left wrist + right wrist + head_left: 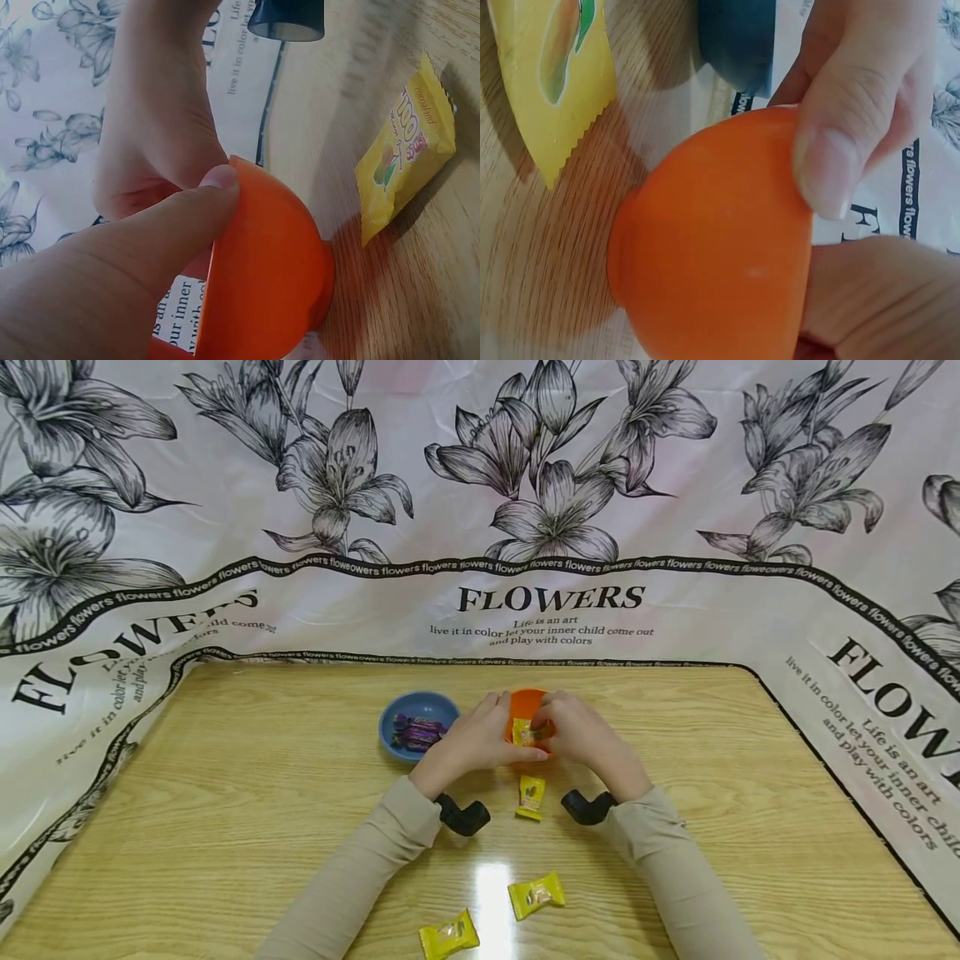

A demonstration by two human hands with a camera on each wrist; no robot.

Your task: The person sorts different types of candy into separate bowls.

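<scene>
An orange bowl [528, 700] stands on the table between both hands, with a yellow candy packet [522, 732] inside it. My left hand [480, 733] grips the bowl's left side, its thumb pressed on the near rim in the left wrist view. From the right, my right hand [581, 731] reaches in over the rim with bent fingers close to that packet. The bowl wall hides the fingertips in both wrist views, so whether they pinch the packet is unclear. Just in front of the bowl lies another yellow candy packet [531, 797].
A blue bowl [386, 727] holding purple-wrapped candies [417, 733] stands left of the orange one. Nearer the front edge lie two more yellow packets [537, 895] on the wooden table [225, 827]. A flower-printed cloth [540, 627] rises behind and along the sides.
</scene>
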